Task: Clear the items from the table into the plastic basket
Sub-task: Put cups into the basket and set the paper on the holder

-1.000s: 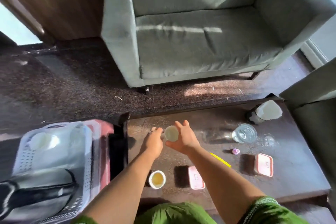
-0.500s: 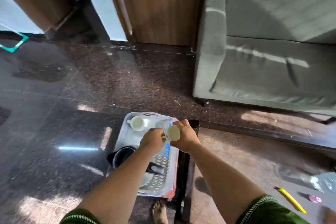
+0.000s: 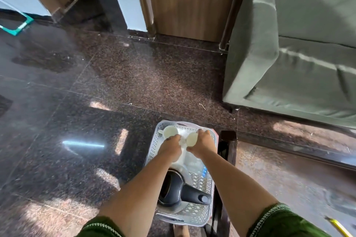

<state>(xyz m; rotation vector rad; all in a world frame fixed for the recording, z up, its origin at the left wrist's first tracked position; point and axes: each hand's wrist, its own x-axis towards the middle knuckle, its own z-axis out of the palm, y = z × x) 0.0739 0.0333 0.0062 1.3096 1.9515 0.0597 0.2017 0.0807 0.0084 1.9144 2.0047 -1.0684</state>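
While both hands are reaching into the plastic basket (image 3: 209, 183), a cup (image 3: 192, 139) is being held.
The right hand (image 3: 202, 143) is curling its fingers round it; the left hand (image 3: 170, 149) is lying knuckles-up beside it, fingers hidden.

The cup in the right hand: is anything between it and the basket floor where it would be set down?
Nothing visible blocks it. The cup, held by the right hand, hangs over the basket beside another white cup; the black pan lies nearer the person.
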